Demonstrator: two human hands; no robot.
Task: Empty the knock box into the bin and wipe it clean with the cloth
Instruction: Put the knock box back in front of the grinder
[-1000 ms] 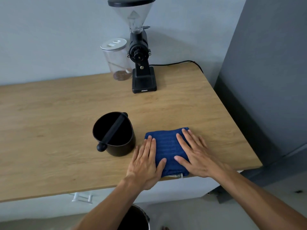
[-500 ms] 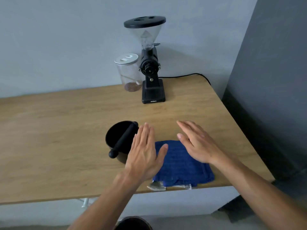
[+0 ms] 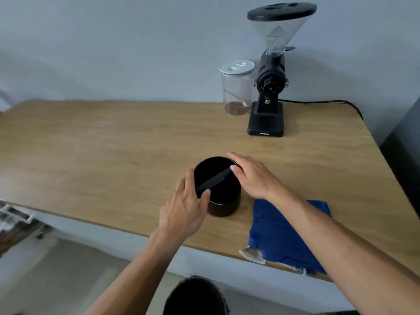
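Observation:
The black round knock box (image 3: pixel 225 206) stands upright on the wooden table (image 3: pixel 113 144), its knock bar running across the opening. My left hand (image 3: pixel 184 208) wraps its left side, thumb on the near end of the bar. My right hand (image 3: pixel 254 176) lies over the right rim, thumb at the bar's far end. The folded blue cloth (image 3: pixel 279 233) lies to the right of the box at the table's front edge, partly under my right forearm. The dark bin (image 3: pixel 195 296) stands on the floor below the front edge.
A black coffee grinder (image 3: pixel 270 87) with a clear hopper stands at the back right, with a lidded glass jar (image 3: pixel 236 87) on its left. The grinder's cable (image 3: pixel 318 101) trails right along the wall. A dark panel (image 3: pixel 404 144) borders the table's right side.
Both hands lifted off the blue cloth and moved left onto the knock box, one on each side. The camera view swung to the left.

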